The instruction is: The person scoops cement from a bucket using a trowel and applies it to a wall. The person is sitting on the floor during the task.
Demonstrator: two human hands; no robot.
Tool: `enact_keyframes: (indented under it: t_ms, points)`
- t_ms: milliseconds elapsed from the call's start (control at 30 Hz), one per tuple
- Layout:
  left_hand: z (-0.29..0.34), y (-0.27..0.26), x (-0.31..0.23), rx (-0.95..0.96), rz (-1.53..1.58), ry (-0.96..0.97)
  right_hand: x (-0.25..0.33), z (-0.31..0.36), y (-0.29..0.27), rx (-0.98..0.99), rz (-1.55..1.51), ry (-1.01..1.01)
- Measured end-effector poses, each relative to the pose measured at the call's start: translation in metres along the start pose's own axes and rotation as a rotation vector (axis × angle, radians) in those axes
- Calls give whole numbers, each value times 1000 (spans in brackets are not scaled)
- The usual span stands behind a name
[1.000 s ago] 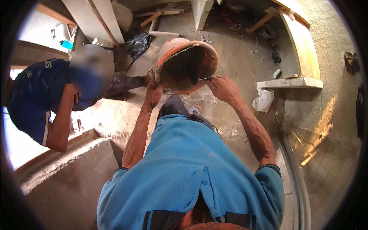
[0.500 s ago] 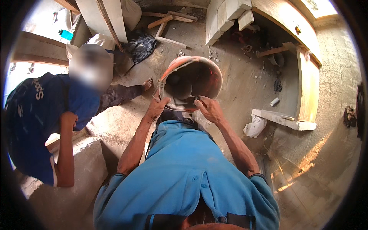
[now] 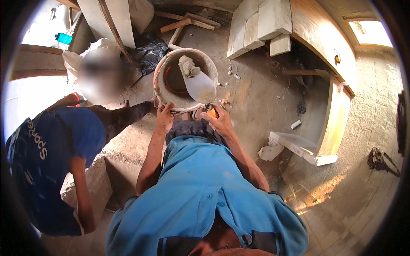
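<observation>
A round bucket (image 3: 160, 79) with a mortar-smeared, reddish rim stands in front of my legs, its mouth facing up. My left hand (image 3: 165, 118) is closed on the near left part of the rim. In my right hand (image 3: 220, 121) is the orange handle of a trowel, gripped just beyond the near right rim. The trowel's pale blade (image 3: 200, 88) reaches over the bucket's opening. A lump of wet grey mortar (image 3: 188, 66) lies at the blade's far end. Inside, the bucket is shadowed and partly hidden by the blade.
At my left a co-worker in a dark blue shirt (image 3: 47, 162) bends over, one hand by a red object. A black plastic bag (image 3: 149, 53) and wooden strips (image 3: 176, 25) lie ahead. White blocks (image 3: 269, 21) and a wooden frame (image 3: 331, 123) stand right. A rough ledge (image 3: 92, 183) is left.
The bucket has tipped from facing me to mouth up and shifted left. The trowel blade with mortar now shows above the opening. The co-worker's far arm has reached out.
</observation>
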State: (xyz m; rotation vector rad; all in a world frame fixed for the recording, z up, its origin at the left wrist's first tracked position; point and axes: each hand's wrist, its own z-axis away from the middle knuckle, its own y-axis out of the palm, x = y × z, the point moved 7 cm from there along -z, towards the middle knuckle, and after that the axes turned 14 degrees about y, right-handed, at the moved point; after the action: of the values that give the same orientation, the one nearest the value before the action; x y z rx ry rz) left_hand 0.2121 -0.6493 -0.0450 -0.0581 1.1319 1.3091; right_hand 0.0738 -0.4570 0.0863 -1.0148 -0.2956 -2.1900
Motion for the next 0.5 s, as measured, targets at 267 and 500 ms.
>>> enact_keyframes:
  t_ms: [267, 500]
  points:
    - [-78, 35, 0, 77, -72, 51, 59, -59, -57, -29, -31, -110]
    - [-164, 59, 39, -207, 18, 51, 28, -201, -121, -204, -6, -172]
